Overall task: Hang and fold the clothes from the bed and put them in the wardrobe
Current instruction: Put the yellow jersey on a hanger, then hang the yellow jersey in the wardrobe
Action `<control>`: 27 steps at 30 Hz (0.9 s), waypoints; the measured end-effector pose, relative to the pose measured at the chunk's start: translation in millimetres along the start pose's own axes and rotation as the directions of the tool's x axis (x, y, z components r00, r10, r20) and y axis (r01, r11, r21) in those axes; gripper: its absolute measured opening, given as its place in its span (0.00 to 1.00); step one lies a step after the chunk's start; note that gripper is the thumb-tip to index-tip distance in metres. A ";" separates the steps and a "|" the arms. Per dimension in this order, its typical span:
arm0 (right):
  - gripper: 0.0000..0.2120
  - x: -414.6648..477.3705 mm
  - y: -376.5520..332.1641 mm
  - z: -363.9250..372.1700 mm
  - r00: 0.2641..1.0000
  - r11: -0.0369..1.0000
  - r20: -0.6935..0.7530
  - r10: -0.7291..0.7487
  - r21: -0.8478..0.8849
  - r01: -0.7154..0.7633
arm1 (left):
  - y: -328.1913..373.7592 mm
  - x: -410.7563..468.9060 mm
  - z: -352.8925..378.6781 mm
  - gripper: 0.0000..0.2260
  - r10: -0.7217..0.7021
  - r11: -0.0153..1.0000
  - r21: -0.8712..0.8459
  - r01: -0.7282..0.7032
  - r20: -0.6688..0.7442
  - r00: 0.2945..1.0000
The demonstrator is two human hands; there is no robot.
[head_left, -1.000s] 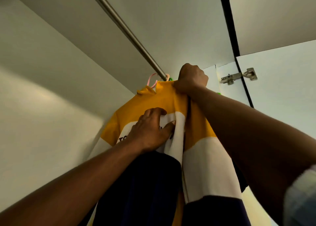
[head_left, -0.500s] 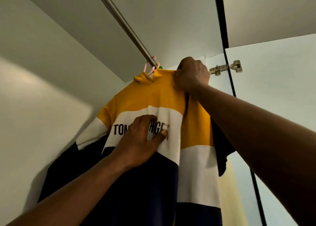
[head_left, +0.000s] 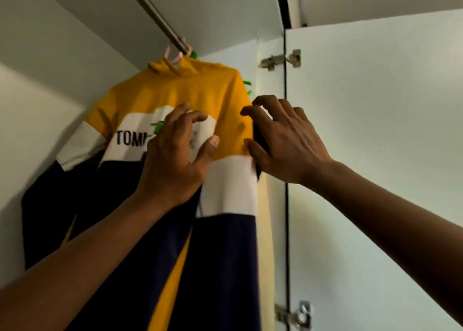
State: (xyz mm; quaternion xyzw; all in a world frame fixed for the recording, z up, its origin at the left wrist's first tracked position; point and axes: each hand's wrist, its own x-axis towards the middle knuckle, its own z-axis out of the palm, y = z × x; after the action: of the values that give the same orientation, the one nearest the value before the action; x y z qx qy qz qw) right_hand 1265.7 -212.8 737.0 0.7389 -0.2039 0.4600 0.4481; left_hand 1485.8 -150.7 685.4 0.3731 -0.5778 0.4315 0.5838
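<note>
A yellow, white and navy sweatshirt [head_left: 200,90] hangs on a pink hanger [head_left: 172,55] from the steel wardrobe rail [head_left: 155,14]. My left hand [head_left: 175,155] hovers over the white chest band with its fingers loosely spread, and something green shows at its fingertips. My right hand [head_left: 283,140] is beside the sweatshirt's right sleeve, fingers spread and holding nothing. A green hanger [head_left: 246,85] pokes out behind the right shoulder.
The white wardrobe side wall [head_left: 37,105] is close on the left. An open white door [head_left: 375,155] with metal hinges [head_left: 280,60] stands on the right. The wardrobe top panel [head_left: 225,9] is just above the rail.
My right hand has let go of the sweatshirt's shoulder and dropped beside the sleeve, now spread. My left hand has lifted from the chest print. The view has tilted down a little.
</note>
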 end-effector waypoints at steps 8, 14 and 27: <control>0.24 -229.3 9.6 -83.9 0.930 0.911 0.276 0.244 0.265 -0.318 | 148.2 -129.4 37.6 0.18 -0.122 0.962 -0.215 0.169 0.216 0.969; 0.22 -433.5 -1.2 -154.5 0.712 0.689 0.461 0.530 0.255 -0.678 | 280.2 -275.6 66.2 0.20 -0.099 0.840 -0.390 0.377 0.572 0.814; 0.24 -770.4 -31.8 -260.4 -0.094 0.106 0.630 0.771 -0.272 -0.956 | 488.5 -545.8 172.6 0.20 0.212 0.571 -0.349 0.743 0.937 0.278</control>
State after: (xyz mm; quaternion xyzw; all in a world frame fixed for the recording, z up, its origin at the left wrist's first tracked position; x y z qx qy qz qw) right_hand 778.7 -60.5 103.1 0.5724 -0.7103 0.3703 -0.1753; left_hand 990.0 -181.0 120.0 0.3665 -0.8331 -0.2754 0.3096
